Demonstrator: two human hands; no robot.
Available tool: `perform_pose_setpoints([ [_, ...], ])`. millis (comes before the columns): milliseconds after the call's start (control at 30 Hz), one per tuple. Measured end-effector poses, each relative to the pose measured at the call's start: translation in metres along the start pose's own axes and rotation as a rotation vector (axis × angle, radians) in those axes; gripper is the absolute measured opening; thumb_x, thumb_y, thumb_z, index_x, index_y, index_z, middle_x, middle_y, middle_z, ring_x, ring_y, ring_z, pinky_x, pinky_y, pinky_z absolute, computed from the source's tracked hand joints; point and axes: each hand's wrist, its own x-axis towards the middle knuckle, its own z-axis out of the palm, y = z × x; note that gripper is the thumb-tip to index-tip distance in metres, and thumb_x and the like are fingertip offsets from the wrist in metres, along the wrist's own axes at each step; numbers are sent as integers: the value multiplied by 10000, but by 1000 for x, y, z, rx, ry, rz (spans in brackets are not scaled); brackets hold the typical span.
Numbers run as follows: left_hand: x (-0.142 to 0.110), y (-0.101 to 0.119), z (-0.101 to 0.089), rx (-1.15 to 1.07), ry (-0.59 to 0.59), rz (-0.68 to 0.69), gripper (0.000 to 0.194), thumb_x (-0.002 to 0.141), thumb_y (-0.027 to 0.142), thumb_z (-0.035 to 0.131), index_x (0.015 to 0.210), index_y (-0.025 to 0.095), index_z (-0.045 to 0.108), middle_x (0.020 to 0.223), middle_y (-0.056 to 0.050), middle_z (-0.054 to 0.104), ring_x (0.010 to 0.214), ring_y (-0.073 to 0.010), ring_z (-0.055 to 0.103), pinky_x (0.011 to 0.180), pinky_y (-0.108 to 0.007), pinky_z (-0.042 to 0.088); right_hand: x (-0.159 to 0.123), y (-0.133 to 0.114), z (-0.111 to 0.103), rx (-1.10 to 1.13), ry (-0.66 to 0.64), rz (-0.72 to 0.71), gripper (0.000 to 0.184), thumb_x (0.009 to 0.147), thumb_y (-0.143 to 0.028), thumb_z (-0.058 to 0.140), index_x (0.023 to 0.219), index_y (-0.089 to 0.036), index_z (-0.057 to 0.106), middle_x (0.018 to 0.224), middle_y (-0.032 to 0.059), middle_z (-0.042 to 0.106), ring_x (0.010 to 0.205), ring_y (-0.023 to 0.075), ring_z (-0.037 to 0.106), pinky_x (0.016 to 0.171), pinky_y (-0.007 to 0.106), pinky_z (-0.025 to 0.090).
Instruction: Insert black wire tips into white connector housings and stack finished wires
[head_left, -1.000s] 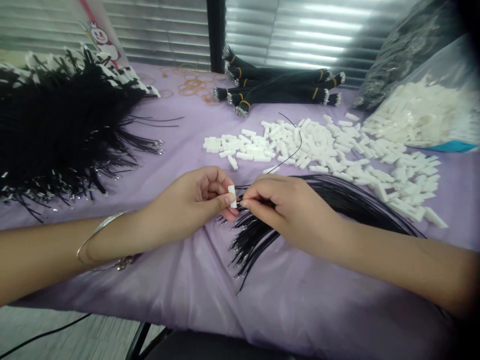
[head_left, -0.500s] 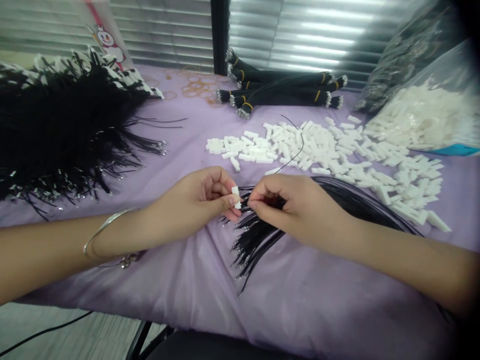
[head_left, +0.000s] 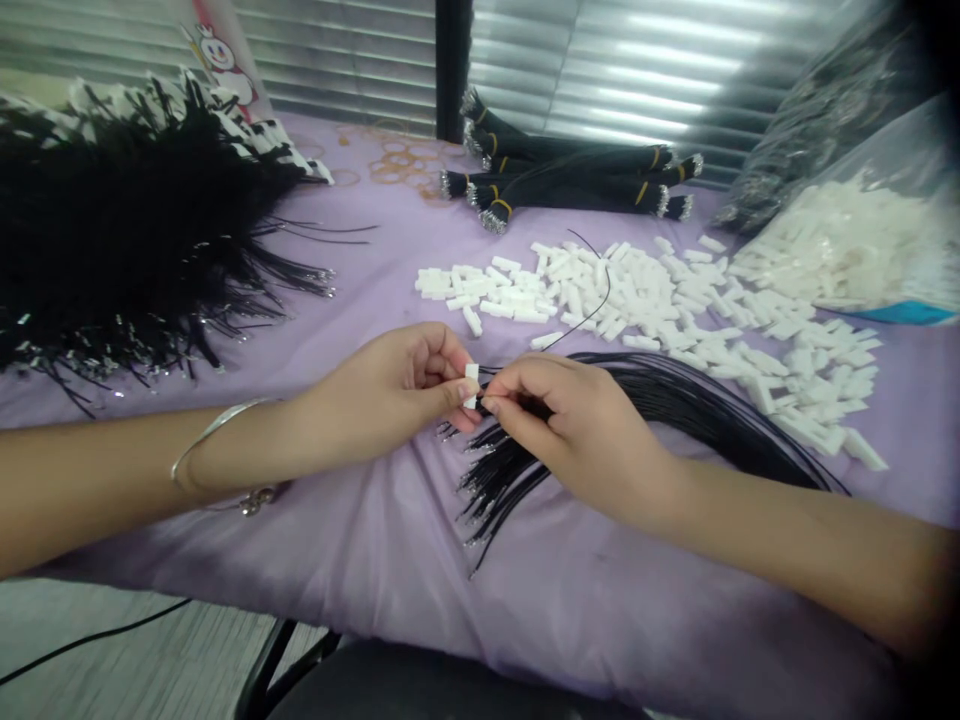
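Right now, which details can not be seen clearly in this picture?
Head view only:
- Wire tip at the white connector: hidden by the left hand and right hand fingertips.
- Connector's openings: too small.
- Plastic bag: cut off by the right edge, blurred.
- Black wire pile: cut off at left.

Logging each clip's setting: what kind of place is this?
Probably a small wire-assembly workbench: loose white plastic connector housings on a purple cloth, banded bundles of black wires, and a bag of more housings.
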Motion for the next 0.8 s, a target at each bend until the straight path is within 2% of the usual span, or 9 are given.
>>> perform_pose_setpoints([
  [233, 1, -1, -1, -27, -33, -9, 102, 806, 115, 560, 776, 153, 470, 698, 16, 647, 617, -100, 657, 620, -202, 518, 1, 2, 3, 9, 18, 0, 119, 841, -136, 490, 739, -154, 548, 688, -17, 564, 634, 88, 496, 600, 203, 359],
  [333, 3, -3, -2, -68, -53, -4, 97, 808, 98, 550, 782, 147, 470, 712, 13, 648, 628, -95, 654, 651, -215, 534, 1, 0, -5, -67, -53, -16, 123, 850, -139, 479, 758, -153, 559, 706, -6, 565, 654, 98, 500, 625, 217, 378],
  [500, 5, -3, -5, -116, -72, -13, 79, 830, 109, 540, 801, 139, 473, 683, 18, 635, 651, -95, 651, 671, -219, 543, -9, -13, -28, -282, -133, -153, 118, 848, -169, 506, 895, -155, 613, 973, 76, 549, 905, 175, 500, 809, 310, 395],
  [533, 4, -3, -6, -113, -76, -12, 77, 833, 114, 542, 803, 138, 475, 684, 17, 636, 653, -94, 651, 673, -214, 543, -11, -16, -31, -255, -177, -160, 120, 851, -170, 504, 874, -163, 622, 971, 71, 541, 887, 163, 500, 796, 297, 401],
  [667, 2, 0, -7, -103, -68, -24, 73, 834, 103, 545, 811, 136, 484, 679, 18, 642, 642, -82, 650, 662, -191, 540, -14, -19, -32, -86, -483, -166, 152, 859, -153, 498, 804, -171, 638, 853, 34, 546, 761, 117, 505, 700, 244, 413],
  [800, 1, 2, -6, -109, -69, -29, 76, 831, 91, 544, 801, 133, 487, 673, 14, 647, 637, -83, 652, 647, -182, 539, -12, -15, -25, -72, -528, -154, 144, 852, -121, 505, 804, -159, 635, 864, 35, 560, 804, 128, 510, 742, 258, 411],
])
